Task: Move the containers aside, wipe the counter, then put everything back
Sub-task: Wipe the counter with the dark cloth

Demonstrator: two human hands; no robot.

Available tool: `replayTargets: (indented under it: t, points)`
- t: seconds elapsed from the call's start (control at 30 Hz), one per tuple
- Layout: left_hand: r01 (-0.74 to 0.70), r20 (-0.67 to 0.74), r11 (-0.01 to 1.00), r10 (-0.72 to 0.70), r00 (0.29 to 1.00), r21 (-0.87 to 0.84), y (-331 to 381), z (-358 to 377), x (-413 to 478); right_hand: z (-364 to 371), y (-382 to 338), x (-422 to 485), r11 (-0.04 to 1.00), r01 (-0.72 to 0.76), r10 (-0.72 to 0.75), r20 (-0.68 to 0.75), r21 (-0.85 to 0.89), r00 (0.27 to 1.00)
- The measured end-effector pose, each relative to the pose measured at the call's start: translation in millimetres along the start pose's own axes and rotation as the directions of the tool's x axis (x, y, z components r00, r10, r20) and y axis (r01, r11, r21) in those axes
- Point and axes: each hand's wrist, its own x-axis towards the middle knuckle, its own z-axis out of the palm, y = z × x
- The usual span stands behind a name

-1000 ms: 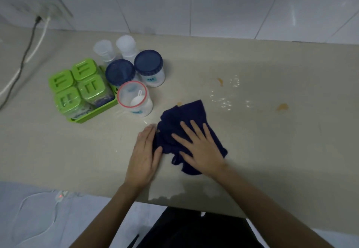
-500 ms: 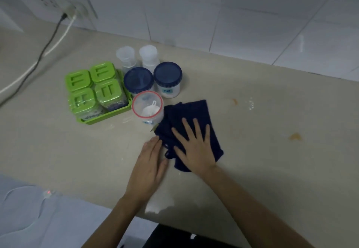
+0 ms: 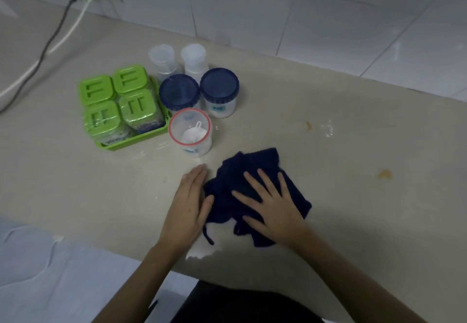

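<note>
A dark blue cloth (image 3: 249, 171) lies bunched on the beige counter (image 3: 353, 221) near its front edge. My right hand (image 3: 273, 203) presses flat on the cloth with fingers spread. My left hand (image 3: 188, 206) lies flat on the counter beside the cloth, its thumb touching the cloth's left edge. Behind them stand the containers: a green tray (image 3: 131, 142) with several green-lidded boxes (image 3: 116, 102), two blue-lidded jars (image 3: 219, 90), a red-rimmed clear tub (image 3: 190, 131) with a white scoop inside, and two small clear cups (image 3: 193, 57).
White powder (image 3: 328, 129) and orange stains (image 3: 384, 174) mark the counter to the right. A black and a white cable (image 3: 54, 37) run from a wall socket at the far left. The tiled wall borders the back. A white spill (image 3: 202, 249) lies at the front edge.
Both hands and the cloth have drawn back toward the front edge, away from the red-rimmed tub. The cloth is more bunched. The camera view has shifted.
</note>
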Motion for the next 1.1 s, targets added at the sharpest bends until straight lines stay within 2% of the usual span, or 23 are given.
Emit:
replayTargets:
  t: [0.17,0.27,0.37,0.43,0.5,0.57,0.63,0.7,0.77,0.83,0.9,0.97,1.03,1.1]
  points:
    - [-0.055,0.036,0.997,0.054,0.998,0.052,9.6,1.8,8.9,-11.9,43.7,46.0,0.967,-0.250,0.250,-0.003,0.049,0.968]
    - [-0.105,0.079,0.988,0.096,0.992,0.117,15.8,15.1,14.3,-10.9,62.1,14.0,0.926,-0.374,0.376,-0.023,0.061,0.926]
    - [-0.122,0.105,0.987,0.111,0.988,0.105,24.6,33.2,16.2,-0.9,45.6,-43.0,0.897,-0.439,0.440,-0.023,0.048,0.898]
    - [-0.115,0.113,0.991,0.108,0.988,0.061,30.5,42.2,13.2,4.2,14.7,-62.2,0.913,-0.408,0.409,-0.020,0.032,0.913]
    - [-0.127,0.107,0.991,0.122,0.987,0.044,35.9,45.8,9.8,4.7,-8.8,-49.2,0.967,-0.250,0.252,-0.022,0.052,0.968]
    - [-0.153,0.111,0.986,0.144,0.983,0.070,37.6,43.5,8.6,3.9,-16.6,-19.8,0.992,-0.113,0.114,-0.020,0.058,0.993]
    - [-0.161,0.116,0.981,0.148,0.982,0.107,34.7,35.9,12.3,3.8,-2.4,4.7,0.994,-0.092,0.094,-0.019,0.061,0.995]
    - [-0.176,0.118,0.974,0.160,0.980,0.143,31.3,31.1,22.7,-0.1,33.1,11.8,0.983,-0.155,0.159,-0.030,0.095,0.987]
    - [-0.194,0.143,0.961,0.168,0.975,0.196,29.9,31.1,32.6,-6.0,78.9,-0.5,0.957,-0.256,0.262,-0.030,0.139,0.965]
    - [-0.231,0.181,0.940,0.189,0.965,0.250,31.9,40.4,40.6,-11.3,122.6,-32.7,0.899,-0.404,0.413,-0.019,0.170,0.911]
    - [-0.262,0.215,0.926,0.207,0.954,0.272,43.2,56.6,43.4,-12.1,147.6,-79.3,0.800,-0.570,0.580,-0.001,0.185,0.814]
    - [-0.296,0.216,0.913,0.240,0.946,0.281,56.9,73.3,42.0,-8.9,142.5,-115.2,0.723,-0.672,0.680,0.006,0.163,0.733]
    - [-0.323,0.222,0.899,0.264,0.939,0.295,68.9,86.0,38.9,-2.7,114.7,-124.1,0.701,-0.702,0.706,0.010,0.125,0.708]
    - [-0.310,0.199,0.905,0.260,0.945,0.293,78.2,89.9,36.3,-0.4,81.9,-108.2,0.741,-0.663,0.665,0.014,0.106,0.746]
